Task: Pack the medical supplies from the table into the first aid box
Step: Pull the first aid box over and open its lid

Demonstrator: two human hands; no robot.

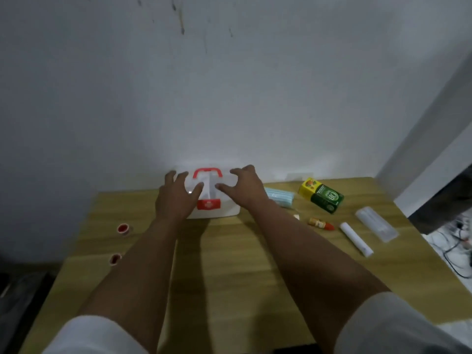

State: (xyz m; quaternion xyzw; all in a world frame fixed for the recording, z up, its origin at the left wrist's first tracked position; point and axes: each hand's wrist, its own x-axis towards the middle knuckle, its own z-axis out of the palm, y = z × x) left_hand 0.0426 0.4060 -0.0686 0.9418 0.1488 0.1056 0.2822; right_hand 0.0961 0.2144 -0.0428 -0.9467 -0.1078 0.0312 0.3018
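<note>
I see the wooden table (229, 264) first, with the white first aid box (217, 198) at its far edge, lid closed. My left hand (173, 198) and right hand (245, 187) lie on the lid with fingers spread, gripping nothing, probably to open it. The supplies wait at the right: a green carton (321, 195) marked "OB", blue masks (279, 196), a white roll (356, 238).

left hand (176, 198): arm stretched forward, palm down, fingers spread | right hand (245, 187): arm stretched forward, palm down, fingers spread | white sleeves at elbows
</note>
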